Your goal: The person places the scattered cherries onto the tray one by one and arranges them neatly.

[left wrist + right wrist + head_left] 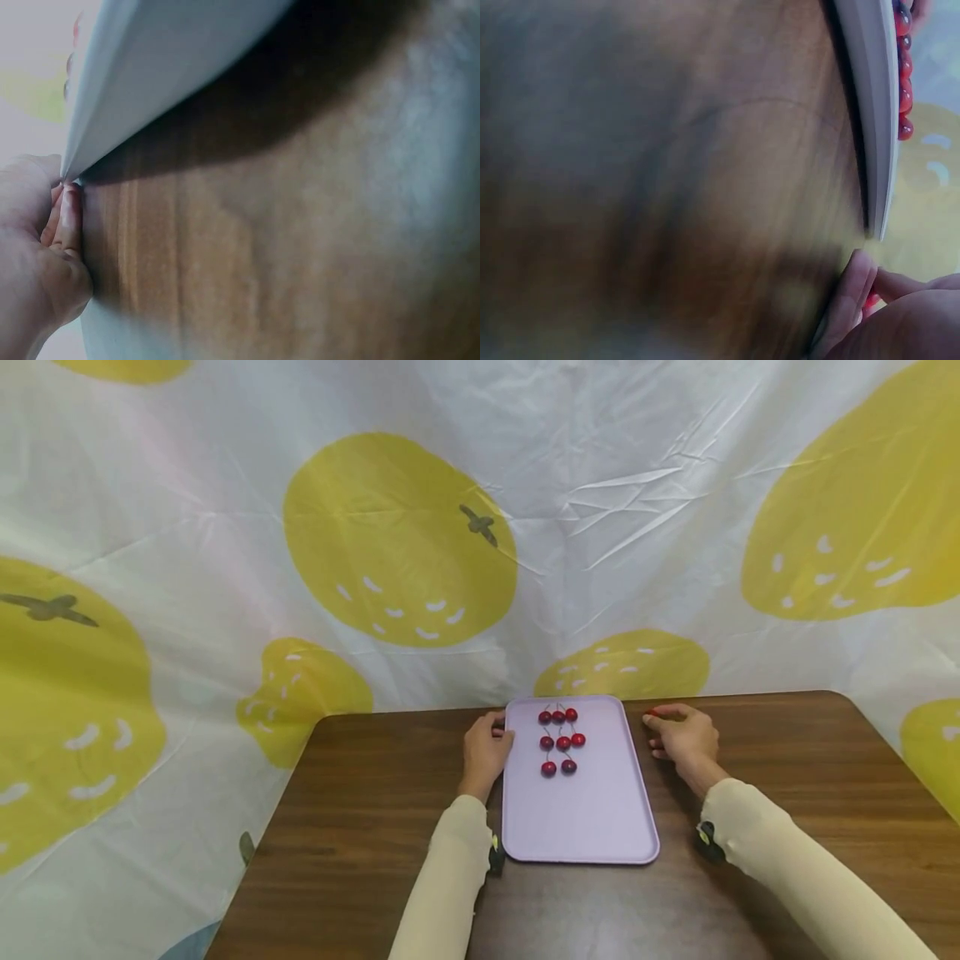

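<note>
A pale lilac tray (pixel 581 818) lies on the wooden table with several dark red cherries (pixel 563 743) on its far half, set in rough rows, some with stems. My left hand (pixel 485 752) is at the tray's left edge. In the left wrist view the thumb and fingers (pixel 70 217) pinch the tray's rim. Just beyond the tray's right edge, my right hand (pixel 684 739) pinches a red cherry (pixel 651 713). The right wrist view shows that cherry (pixel 871 301) mostly hidden between the thumb and fingers.
The brown wooden table (pixel 360 843) surrounds the tray. Behind its far edge hangs a white cloth (pixel 210 568) printed with big yellow fruit. Dark bands with small devices (pixel 708 842) sit at both wrists, over cream sleeves.
</note>
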Available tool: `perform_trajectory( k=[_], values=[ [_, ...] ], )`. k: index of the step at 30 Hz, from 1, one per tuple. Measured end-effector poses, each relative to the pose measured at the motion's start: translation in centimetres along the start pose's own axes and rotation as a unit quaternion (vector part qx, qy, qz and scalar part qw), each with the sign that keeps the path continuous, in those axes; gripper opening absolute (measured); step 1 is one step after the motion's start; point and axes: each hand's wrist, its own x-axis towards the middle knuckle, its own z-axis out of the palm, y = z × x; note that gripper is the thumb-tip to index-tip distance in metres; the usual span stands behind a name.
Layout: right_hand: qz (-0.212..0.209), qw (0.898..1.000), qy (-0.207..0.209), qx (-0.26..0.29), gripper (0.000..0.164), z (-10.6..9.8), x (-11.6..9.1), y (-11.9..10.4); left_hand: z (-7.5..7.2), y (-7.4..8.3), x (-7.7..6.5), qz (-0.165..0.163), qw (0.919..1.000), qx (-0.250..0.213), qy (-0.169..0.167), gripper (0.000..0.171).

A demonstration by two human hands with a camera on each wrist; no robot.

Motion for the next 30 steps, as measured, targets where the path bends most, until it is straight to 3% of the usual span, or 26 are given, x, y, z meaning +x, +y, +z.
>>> perform_trajectory(
  k=[5,12,15,18,23,30],
  values=[
    [-0.056,0.996,0.003,-0.071,0.034,0.2,-0.7,-0.1,0.0,-0.1,0.0,0.004,1.0000,-0.001,0.005,0.035],
    [-0.151,0.985,-0.013,-0.081,0.033,0.2,-3.1,-0.6,0.3,-0.3,0.2,0.007,1.0000,0.001,0.003,0.035],
    [-0.208,0.971,-0.019,-0.117,0.029,0.4,-4.4,-0.8,0.2,-0.4,0.3,0.012,0.9999,0.001,0.004,0.035],
    [-0.262,0.950,-0.028,-0.169,0.025,0.9,-5.5,-0.9,0.2,-0.5,0.3,0.013,0.9999,0.002,0.006,0.035],
    [-0.320,0.918,-0.053,-0.230,0.021,1.9,-6.6,-0.8,0.1,-0.5,0.3,0.006,0.9999,0.007,0.006,0.035],
    [-0.365,0.893,-0.093,-0.247,0.021,3.0,-7.4,-0.6,-0.1,0.0,0.1,0.007,0.9999,0.007,0.001,0.035]
  ],
)
